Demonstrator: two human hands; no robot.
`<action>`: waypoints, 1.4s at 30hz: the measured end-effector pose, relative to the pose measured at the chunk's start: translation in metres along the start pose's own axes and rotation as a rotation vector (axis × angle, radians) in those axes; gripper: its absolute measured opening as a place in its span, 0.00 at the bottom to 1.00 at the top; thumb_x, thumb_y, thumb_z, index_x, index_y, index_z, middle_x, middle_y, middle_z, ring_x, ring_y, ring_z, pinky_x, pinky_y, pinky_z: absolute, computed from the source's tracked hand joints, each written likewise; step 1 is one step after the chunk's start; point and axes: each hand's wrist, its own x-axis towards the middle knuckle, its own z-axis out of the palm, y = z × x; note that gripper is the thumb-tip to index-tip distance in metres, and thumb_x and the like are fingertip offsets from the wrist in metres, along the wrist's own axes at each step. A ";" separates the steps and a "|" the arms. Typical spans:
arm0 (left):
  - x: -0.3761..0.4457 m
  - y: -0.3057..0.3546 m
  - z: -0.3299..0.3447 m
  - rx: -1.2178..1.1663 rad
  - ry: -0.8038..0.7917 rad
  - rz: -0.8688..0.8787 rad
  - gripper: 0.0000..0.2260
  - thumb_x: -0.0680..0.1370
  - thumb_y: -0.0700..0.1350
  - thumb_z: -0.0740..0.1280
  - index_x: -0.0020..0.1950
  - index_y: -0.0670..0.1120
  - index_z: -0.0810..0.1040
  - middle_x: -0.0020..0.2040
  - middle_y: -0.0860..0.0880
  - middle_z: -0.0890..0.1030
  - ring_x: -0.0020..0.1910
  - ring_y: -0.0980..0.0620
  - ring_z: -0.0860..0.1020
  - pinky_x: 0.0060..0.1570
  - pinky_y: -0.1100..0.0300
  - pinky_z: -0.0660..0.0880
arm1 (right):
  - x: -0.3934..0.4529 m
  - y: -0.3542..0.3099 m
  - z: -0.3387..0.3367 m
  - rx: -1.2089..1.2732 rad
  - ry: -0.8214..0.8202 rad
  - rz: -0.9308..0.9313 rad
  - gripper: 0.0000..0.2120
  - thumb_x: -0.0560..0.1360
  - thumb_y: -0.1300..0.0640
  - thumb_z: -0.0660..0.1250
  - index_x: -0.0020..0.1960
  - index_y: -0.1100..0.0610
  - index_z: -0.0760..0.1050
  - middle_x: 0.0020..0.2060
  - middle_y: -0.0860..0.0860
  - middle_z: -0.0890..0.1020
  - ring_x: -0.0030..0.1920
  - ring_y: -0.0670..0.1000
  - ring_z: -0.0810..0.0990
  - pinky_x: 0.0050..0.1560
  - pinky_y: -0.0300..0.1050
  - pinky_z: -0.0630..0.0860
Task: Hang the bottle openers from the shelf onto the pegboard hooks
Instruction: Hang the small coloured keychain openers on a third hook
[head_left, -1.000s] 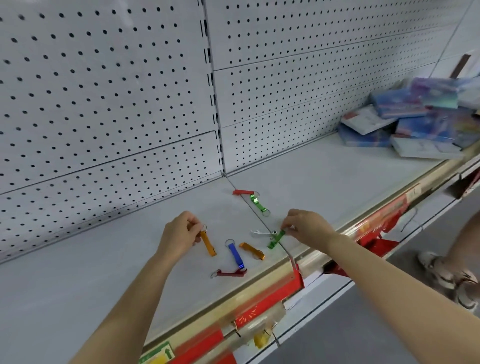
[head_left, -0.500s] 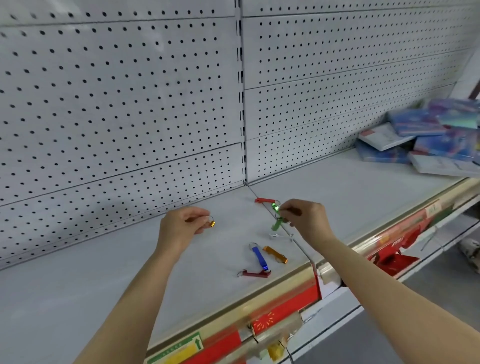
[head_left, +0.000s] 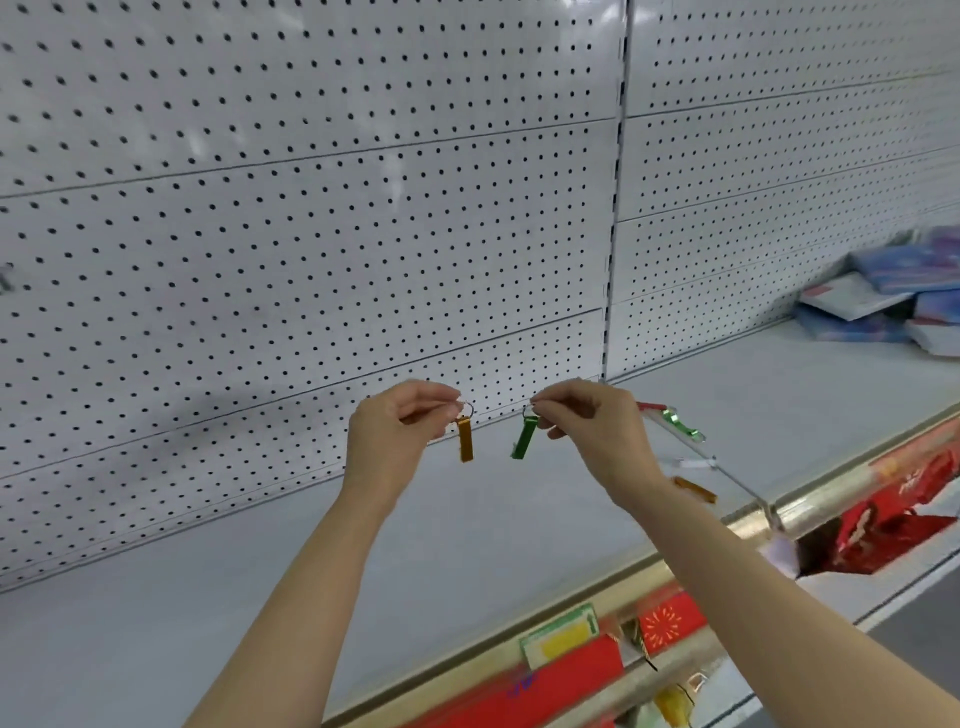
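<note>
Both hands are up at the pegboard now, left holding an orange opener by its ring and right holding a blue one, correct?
Not quite. In the head view the right hand holds a green opener, not blue. The left hand does hold the orange opener by its ring.

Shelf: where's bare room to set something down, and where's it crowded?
Free: the shelf left of the left hand, from pegboard to front edge; also the stretch between the loose openers and the stacked packs. Crowded: behind the right hand and far right.

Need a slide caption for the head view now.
Left hand dangles orange metal bottle opener, right hand a green one.
</note>
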 end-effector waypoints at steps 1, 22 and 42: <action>-0.006 0.007 -0.014 -0.005 0.009 0.013 0.06 0.73 0.38 0.75 0.48 0.47 0.86 0.42 0.52 0.87 0.45 0.55 0.85 0.47 0.62 0.81 | -0.008 -0.012 0.012 0.018 -0.011 -0.015 0.05 0.74 0.66 0.71 0.44 0.59 0.84 0.35 0.50 0.85 0.37 0.47 0.84 0.42 0.41 0.82; -0.164 0.088 -0.232 -0.011 0.502 0.191 0.06 0.72 0.37 0.77 0.46 0.47 0.85 0.41 0.48 0.87 0.43 0.51 0.85 0.45 0.60 0.82 | -0.146 -0.168 0.199 0.241 -0.330 -0.233 0.03 0.72 0.64 0.73 0.42 0.59 0.84 0.37 0.52 0.85 0.34 0.46 0.81 0.36 0.38 0.79; -0.088 0.097 -0.363 -0.034 0.526 0.169 0.05 0.73 0.38 0.76 0.47 0.45 0.83 0.42 0.46 0.86 0.41 0.49 0.86 0.42 0.63 0.82 | -0.169 -0.228 0.309 0.271 -0.254 -0.317 0.04 0.73 0.64 0.72 0.42 0.57 0.84 0.37 0.51 0.86 0.34 0.46 0.81 0.37 0.39 0.79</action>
